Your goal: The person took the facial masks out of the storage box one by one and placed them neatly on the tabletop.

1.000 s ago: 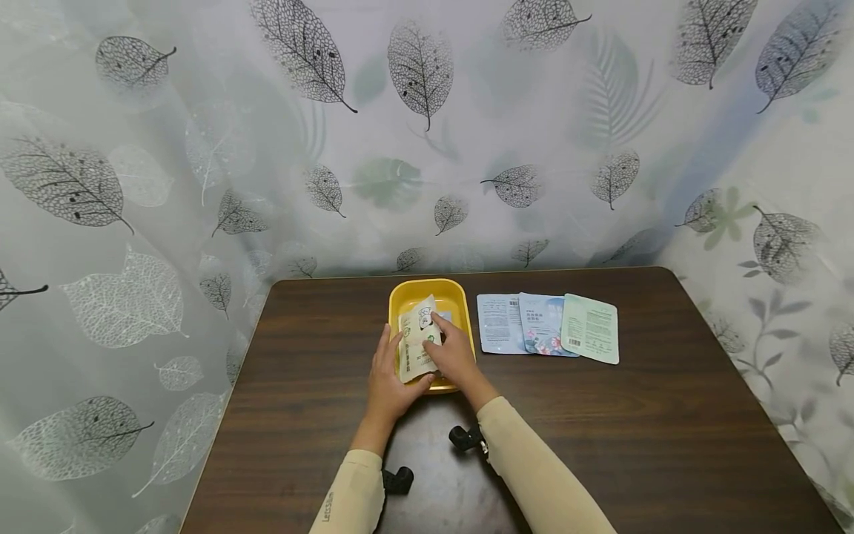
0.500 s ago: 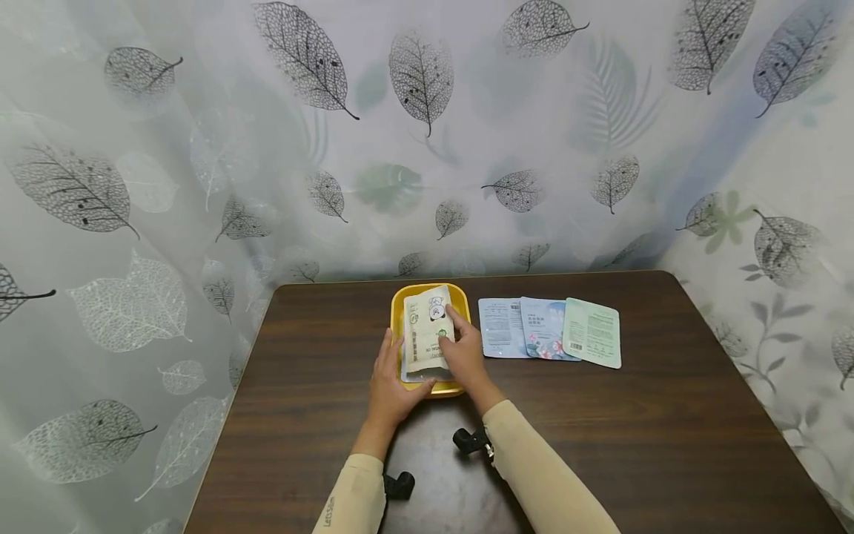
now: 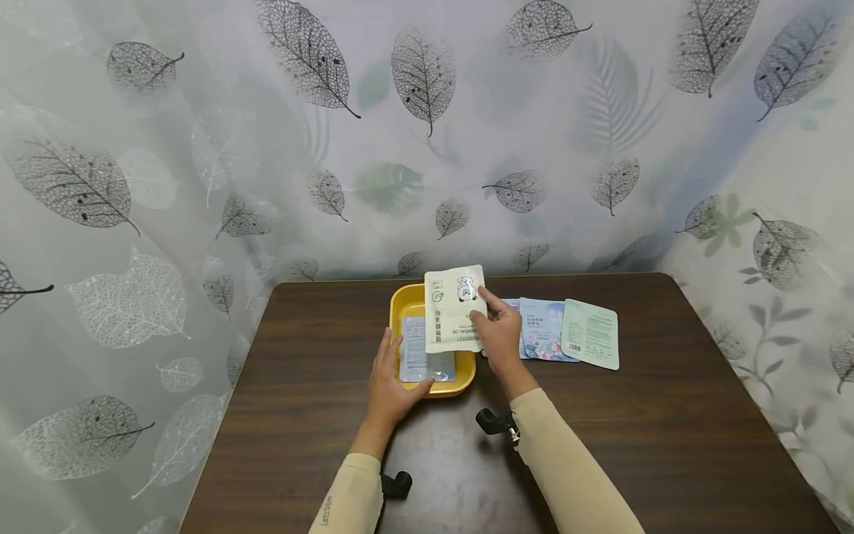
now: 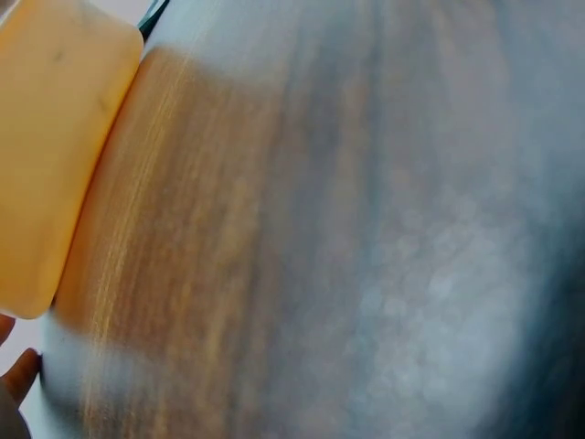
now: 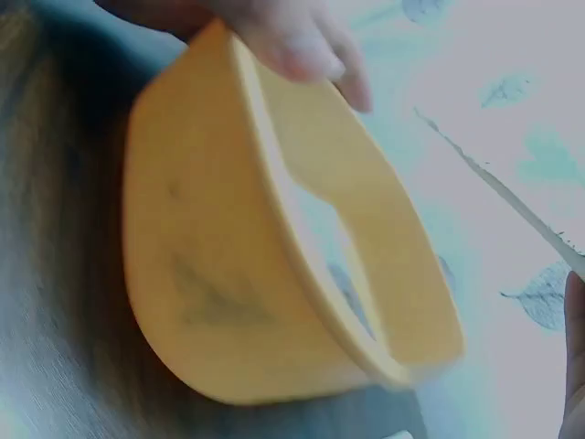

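My right hand point(image 3: 502, 334) pinches a cream packet point(image 3: 448, 315) with a panda print by its right edge. The packet is raised over the right part of a yellow tray point(image 3: 405, 302). Edge-on, the same packet point(image 5: 512, 197) shows in the right wrist view. My left hand point(image 3: 390, 384) holds the tray's near left corner, its thumb at the near rim. In the right wrist view this hand point(image 5: 283, 35) lies over the rim. A pale blue packet point(image 3: 412, 352) lies inside the tray, partly covered by the cream one. The left wrist view shows the tray's outer wall point(image 4: 64, 146).
Right of the tray, a blue-white packet point(image 3: 512, 304), a flowered blue packet point(image 3: 542, 326) and a pale green packet point(image 3: 590, 334) lie overlapping on the dark wooden table point(image 3: 667, 430). A leaf-patterned curtain point(image 3: 427, 163) hangs behind the table.
The right hand has lifted the cream packet and carried it rightward, uncovering the pale blue packet in the tray. The left hand has stayed at the tray's corner.
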Tool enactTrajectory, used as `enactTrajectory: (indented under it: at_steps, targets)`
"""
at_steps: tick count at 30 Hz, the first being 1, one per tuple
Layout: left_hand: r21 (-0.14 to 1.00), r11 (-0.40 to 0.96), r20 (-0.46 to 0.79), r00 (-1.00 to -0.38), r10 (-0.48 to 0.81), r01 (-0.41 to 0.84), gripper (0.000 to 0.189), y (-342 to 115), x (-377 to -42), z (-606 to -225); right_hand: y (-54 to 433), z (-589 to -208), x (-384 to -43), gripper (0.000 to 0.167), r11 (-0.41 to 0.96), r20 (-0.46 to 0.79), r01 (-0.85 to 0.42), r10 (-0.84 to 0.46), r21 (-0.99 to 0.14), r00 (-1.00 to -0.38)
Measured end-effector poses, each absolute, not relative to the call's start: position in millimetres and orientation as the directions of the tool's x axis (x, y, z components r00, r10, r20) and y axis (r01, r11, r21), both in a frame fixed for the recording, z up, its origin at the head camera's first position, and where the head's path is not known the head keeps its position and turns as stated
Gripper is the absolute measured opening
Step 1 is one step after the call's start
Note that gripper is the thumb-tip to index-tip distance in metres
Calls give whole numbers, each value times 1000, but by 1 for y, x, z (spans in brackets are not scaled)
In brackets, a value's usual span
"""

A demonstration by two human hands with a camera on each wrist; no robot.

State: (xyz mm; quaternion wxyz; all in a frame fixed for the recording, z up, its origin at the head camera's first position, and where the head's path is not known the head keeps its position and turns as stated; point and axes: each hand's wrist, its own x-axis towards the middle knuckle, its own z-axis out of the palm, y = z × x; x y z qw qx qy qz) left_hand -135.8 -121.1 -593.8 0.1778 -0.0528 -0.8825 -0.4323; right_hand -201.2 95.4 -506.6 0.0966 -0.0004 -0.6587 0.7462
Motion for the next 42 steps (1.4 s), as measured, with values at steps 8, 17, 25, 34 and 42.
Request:
enactTrajectory:
  at_steps: [8, 17, 25, 34, 42]
  targets:
    - [753, 619, 330, -942, -61, 224, 102, -122, -136, -596, 132, -503, -206, 50, -125, 129, -160, 223, -979, -966]
    - [747, 619, 350, -935, -55, 243, 102, -123, -136, -594, 172, -514, -188, 50, -90, 81, -107, 259, -990, -963]
    - [744, 625, 343, -938, -57, 234, 101, -123, -135, -591, 194, -544, -168, 48, -43, -2, -10, 277, -999, -961]
    - [752, 622, 323, -944, -61, 217, 102, -122, -136, -592, 203, -575, -146, 56, 73, -67, 80, 161, -994, -985]
    - [752, 621, 328, -943, -62, 220, 101, -121, -135, -593, 206, -590, -138, 56, 508, 43, 5, 83, -861, -996]
